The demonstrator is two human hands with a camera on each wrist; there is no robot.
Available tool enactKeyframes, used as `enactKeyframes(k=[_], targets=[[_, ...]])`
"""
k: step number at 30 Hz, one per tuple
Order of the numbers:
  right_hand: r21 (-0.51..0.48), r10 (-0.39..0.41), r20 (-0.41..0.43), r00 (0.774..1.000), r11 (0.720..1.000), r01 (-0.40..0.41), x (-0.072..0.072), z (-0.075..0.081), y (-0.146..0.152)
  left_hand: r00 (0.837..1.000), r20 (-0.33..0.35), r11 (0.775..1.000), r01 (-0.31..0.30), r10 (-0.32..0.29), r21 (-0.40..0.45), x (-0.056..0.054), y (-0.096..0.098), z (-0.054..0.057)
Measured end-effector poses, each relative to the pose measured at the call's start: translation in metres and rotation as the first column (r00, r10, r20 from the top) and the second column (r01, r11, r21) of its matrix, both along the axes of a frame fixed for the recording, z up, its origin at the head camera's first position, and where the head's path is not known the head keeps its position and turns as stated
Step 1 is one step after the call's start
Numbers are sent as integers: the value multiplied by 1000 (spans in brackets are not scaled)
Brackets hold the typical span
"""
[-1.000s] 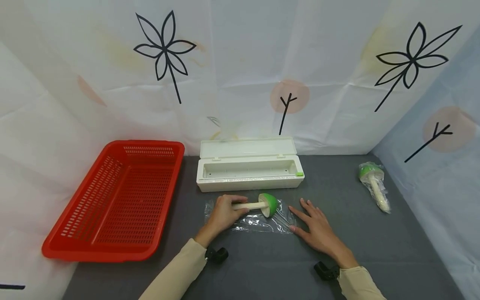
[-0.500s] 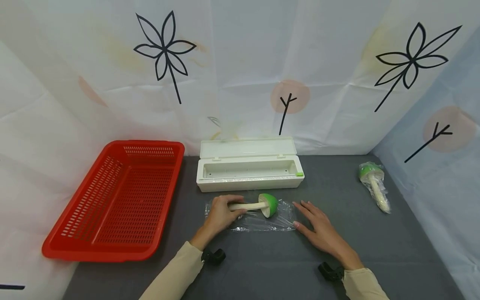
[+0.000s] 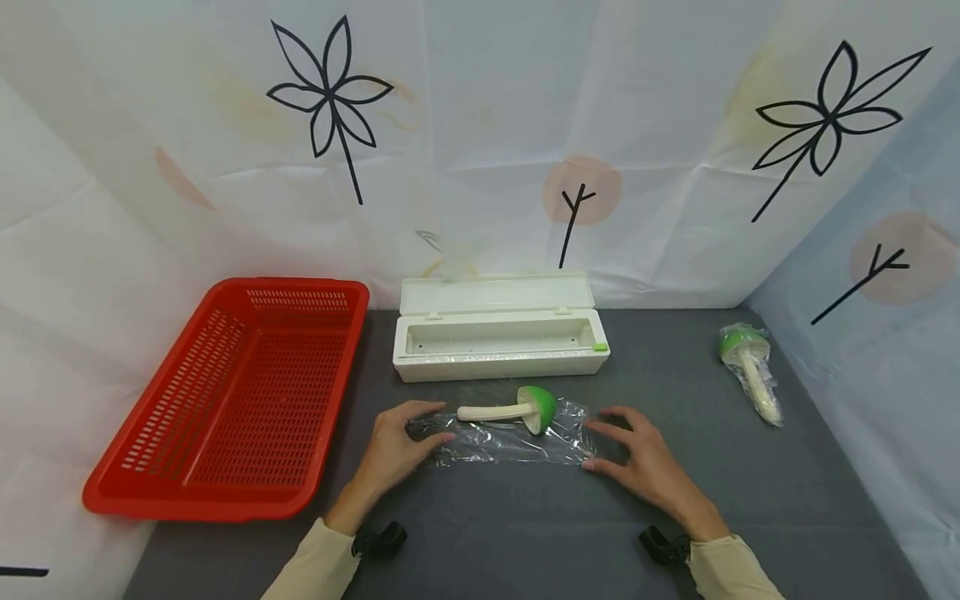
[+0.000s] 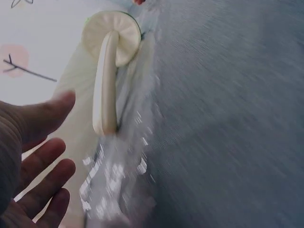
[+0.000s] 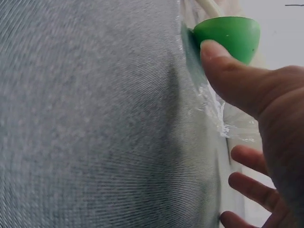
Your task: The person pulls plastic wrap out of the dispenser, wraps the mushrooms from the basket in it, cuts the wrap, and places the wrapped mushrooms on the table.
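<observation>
A toy mushroom with a green cap (image 3: 542, 408) and a pale stem lies on its side on a sheet of clear plastic film (image 3: 510, 448), stem toward the left. My left hand (image 3: 393, 446) is at the film's left end, thumb and fingers apart and nothing between them in the left wrist view, off the mushroom's stem (image 4: 105, 90). At the opposite end of the film is my right hand (image 3: 641, 462), its thumb and fingers spread at the film's right edge. In the right wrist view the thumb overlaps the green cap (image 5: 232, 35).
Behind the film stands a long white cling-film box (image 3: 498, 367) with its lid raised. A red plastic basket (image 3: 300, 500) is on the left. Another green-capped mushroom (image 3: 750, 367), wrapped in film, lies at the far right. A printed white cloth (image 3: 487, 125) hangs behind the dark table.
My left hand has let go of the mushroom's stem and moved left to the film's end. The right hand's fingers have drawn in slightly at the film's right edge. The mushroom stays put.
</observation>
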State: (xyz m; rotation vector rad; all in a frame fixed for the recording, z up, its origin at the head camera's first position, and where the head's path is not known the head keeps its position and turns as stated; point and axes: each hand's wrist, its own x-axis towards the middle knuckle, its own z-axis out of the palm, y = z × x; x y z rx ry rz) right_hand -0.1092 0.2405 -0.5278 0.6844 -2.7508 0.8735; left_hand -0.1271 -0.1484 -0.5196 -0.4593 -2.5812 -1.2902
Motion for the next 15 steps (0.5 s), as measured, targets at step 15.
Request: enactKeyframes(k=[15], targets=[[34, 25, 32, 999, 999, -26, -6, -5, 0, 987, 131, 981, -65, 90, -184, 19, -38, -23]])
